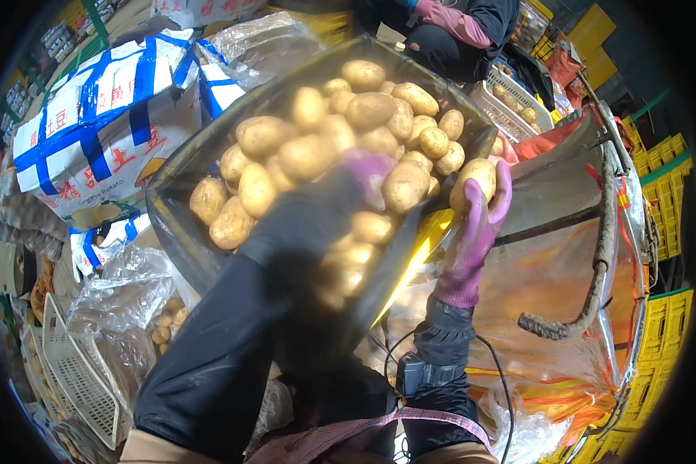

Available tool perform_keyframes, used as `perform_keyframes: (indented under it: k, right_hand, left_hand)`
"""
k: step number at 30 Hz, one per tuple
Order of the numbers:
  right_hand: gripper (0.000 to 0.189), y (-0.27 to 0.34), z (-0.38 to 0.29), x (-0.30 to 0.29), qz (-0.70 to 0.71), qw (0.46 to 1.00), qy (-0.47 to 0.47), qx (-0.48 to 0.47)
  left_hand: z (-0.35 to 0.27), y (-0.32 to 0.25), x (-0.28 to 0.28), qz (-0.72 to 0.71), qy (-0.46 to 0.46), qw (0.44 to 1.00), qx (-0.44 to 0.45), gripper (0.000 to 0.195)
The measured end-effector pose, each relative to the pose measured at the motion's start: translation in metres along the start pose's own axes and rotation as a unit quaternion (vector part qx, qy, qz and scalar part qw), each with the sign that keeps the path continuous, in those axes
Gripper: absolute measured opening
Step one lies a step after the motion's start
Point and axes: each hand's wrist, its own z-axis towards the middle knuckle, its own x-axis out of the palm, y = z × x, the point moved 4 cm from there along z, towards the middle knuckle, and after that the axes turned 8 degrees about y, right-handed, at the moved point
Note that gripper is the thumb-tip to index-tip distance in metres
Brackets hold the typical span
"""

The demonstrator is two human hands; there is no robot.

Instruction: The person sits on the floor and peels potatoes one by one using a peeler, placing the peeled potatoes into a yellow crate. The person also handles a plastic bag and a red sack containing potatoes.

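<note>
Many potatoes [307, 156] lie heaped in a large crate with a dark lining [168, 203] in front of me. My left hand [371, 174], in a purple glove and blurred, is among the potatoes near the crate's middle; whether its fingers are closed on one cannot be told. At the crate's right corner, my right hand [481, 214], also gloved in purple, has its fingers around a potato [477, 181]. A yellow strip [414, 261] shows along the crate's near right side. My dark left sleeve hides part of the near side.
Taped white potato cartons [110, 116] stand at the left, above clear plastic bags [122, 307] and white plastic baskets [81, 371]. A co-worker [458, 35] sits beyond the crate, near a white basket [510, 104]. To the right are a bent metal bar [600, 249] and yellow crates [667, 325].
</note>
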Motion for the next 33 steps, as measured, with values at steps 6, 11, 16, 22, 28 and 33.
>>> perform_keyframes:
  k: [6, 11, 16, 22, 28, 33]
  right_hand:
    - [0.07, 0.006, 0.019, 0.023, -0.051, 0.997, 0.009, -0.058]
    - [0.064, -0.045, 0.086, -0.001, -0.58, 0.793, 0.082, -0.168]
    - [0.036, -0.115, 0.073, 0.0, -0.755, 0.613, 0.226, -0.062]
    - [0.026, -0.125, 0.077, -0.001, -0.763, 0.613, 0.204, -0.029]
    - [0.054, -0.067, 0.093, 0.095, -0.588, 0.759, 0.225, -0.166]
    - [0.07, -0.094, 0.106, 0.155, -0.634, 0.699, 0.323, -0.073]
  left_hand:
    - [0.02, 0.002, 0.014, 0.147, -0.023, 0.981, -0.12, 0.027]
    - [0.018, -0.018, 0.022, 0.196, -0.114, 0.969, -0.095, 0.021]
    - [-0.003, 0.025, 0.033, 0.035, -0.225, 0.973, -0.019, 0.02]
    - [-0.046, -0.003, -0.014, -0.019, -0.208, 0.976, 0.057, 0.032]
    - [-0.084, 0.038, -0.068, 0.091, -0.104, 0.979, -0.151, 0.034]
    - [-0.095, 0.04, -0.085, 0.142, -0.058, 0.968, -0.2, 0.039]
